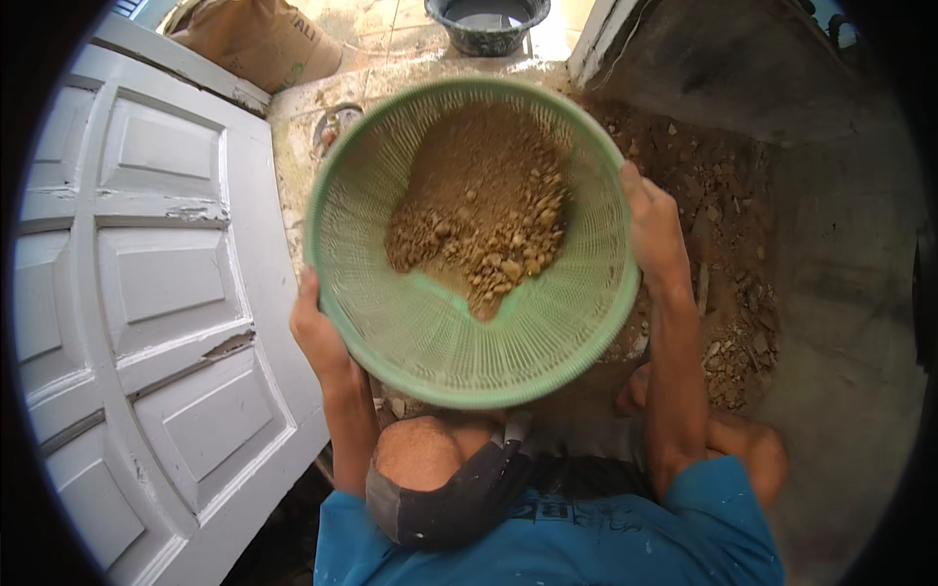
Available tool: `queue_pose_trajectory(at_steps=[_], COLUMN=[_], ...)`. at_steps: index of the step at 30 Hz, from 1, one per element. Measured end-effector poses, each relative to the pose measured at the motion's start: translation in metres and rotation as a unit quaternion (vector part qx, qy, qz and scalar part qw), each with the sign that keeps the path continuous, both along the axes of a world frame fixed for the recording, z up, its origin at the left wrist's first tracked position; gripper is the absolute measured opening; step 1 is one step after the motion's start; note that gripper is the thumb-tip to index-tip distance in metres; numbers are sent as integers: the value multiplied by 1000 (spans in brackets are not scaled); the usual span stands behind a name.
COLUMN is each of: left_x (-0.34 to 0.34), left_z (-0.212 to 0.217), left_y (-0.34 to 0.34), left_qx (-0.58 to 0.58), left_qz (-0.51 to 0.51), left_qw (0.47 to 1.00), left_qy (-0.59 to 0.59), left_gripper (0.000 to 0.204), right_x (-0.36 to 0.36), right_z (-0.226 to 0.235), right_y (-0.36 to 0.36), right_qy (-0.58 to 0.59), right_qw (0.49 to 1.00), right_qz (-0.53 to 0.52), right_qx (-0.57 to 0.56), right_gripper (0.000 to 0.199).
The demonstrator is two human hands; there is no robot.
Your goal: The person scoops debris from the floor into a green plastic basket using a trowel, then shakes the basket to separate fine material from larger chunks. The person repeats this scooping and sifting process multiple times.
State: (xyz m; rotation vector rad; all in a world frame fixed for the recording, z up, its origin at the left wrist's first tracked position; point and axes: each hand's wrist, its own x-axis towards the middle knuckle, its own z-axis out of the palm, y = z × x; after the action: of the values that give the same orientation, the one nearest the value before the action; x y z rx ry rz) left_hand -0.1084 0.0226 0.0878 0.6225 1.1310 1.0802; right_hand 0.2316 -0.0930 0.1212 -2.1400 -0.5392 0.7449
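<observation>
You have before you a round green basket (pixel 366 230) with slotted walls and a thick rim, mouth upward, its left side slightly blurred. Inside, brown soil (pixel 479 166) lies from the middle toward the far wall; coarse stones (pixel 508 256) gather on your side, some bare green floor exposed.

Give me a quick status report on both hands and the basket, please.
Left hand and right hand gripping opposite sides of green basket. Brown soil and lumps inside. White door standing on the left.
</observation>
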Motion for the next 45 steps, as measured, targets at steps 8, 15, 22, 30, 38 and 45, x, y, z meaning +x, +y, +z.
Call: queue_pose_trajectory(at_steps=[8,15,22,30,38,45], left_x=[15,5,6,20,20,30], left_z=[8,3,-15,-10,-12,0], left_y=[-3,11,-1,-8,-9,-11], left_qx=[34,28,14,58,47,47], left_qz=[-26,2,5,19,20,14], left_qw=[998,999,999,996,997,997], left_qy=[36,18,46,62,65,63], left_gripper=[42,33,29,27,29,31], right_x=[12,7,-56,-102,-36,-17], right_z=[-17,-48,-39,-162,-99,-105], right_y=[-11,2,42,78,31,28], right_qy=[55,42,-365,-327,-244,-384], right_qw=[989,998,826,565,471,763], right_qz=[-58,-37,426,741,847,507], right_qx=[128,-42,56,156,-36,-113], right_gripper=[64,62,55,53,36,93])
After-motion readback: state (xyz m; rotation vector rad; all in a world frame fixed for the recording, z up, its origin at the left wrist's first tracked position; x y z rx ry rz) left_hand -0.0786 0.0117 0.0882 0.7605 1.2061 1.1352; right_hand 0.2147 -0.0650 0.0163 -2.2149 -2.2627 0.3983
